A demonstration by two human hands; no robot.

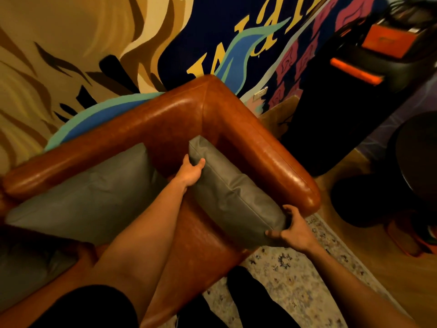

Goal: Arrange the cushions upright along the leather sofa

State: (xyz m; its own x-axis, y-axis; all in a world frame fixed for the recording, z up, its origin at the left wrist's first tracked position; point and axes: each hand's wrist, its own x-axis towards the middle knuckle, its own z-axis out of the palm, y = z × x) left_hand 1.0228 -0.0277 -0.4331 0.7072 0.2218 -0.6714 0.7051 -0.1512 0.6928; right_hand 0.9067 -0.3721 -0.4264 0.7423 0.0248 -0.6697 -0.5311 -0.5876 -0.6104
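A grey cushion (233, 192) stands on edge against the right armrest of the brown leather sofa (170, 119). My left hand (191, 172) grips its far upper corner, thumb over the top seam. My right hand (294, 230) holds its near lower corner at the sofa's front edge. A second grey cushion (89, 197) leans against the backrest to the left. Part of a third grey cushion (30, 268) shows at the lower left, partly hidden by my left arm.
A painted mural wall (94, 43) runs behind the sofa. A black speaker with orange trim (350, 95) stands right of the armrest. A dark round stool (418, 162) sits at the far right. A speckled rug (295, 268) lies under my legs.
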